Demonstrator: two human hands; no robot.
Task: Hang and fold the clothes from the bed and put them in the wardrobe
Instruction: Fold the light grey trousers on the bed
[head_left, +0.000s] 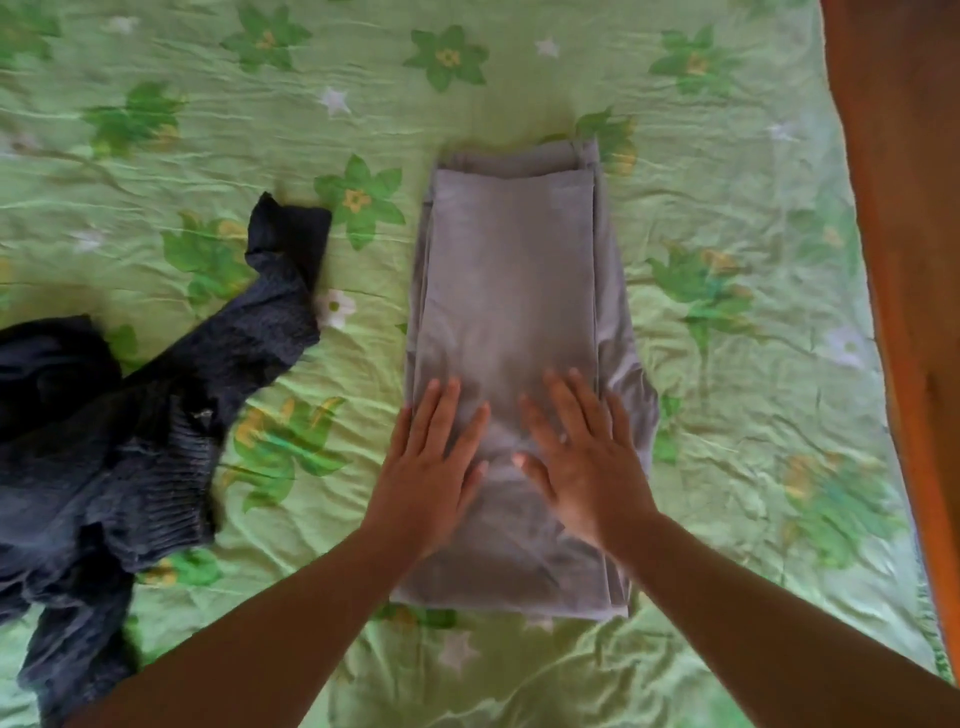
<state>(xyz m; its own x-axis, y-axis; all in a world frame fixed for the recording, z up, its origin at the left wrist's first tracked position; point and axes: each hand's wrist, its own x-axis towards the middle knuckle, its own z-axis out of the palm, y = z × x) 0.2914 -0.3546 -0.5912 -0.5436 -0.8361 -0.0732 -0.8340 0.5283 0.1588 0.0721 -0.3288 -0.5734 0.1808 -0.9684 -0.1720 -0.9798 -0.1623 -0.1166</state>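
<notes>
A grey garment (511, 270), folded into a long narrow strip, lies lengthwise on the bed (208, 130) in the middle of the view. My left hand (434, 467) lies flat on its near half with fingers straight. My right hand (582, 457) presses flat beside it, fingers spread, thumbs almost touching. A dark navy knitted garment (130, 415) lies crumpled at the left, one sleeve stretched toward the grey piece, touched by neither hand.
The bed carries a light green sheet with green flowers and white stars, wrinkled all over. An orange-brown wooden bed frame (904, 260) runs along the right edge. Bare sheet lies beyond the grey garment and to its right.
</notes>
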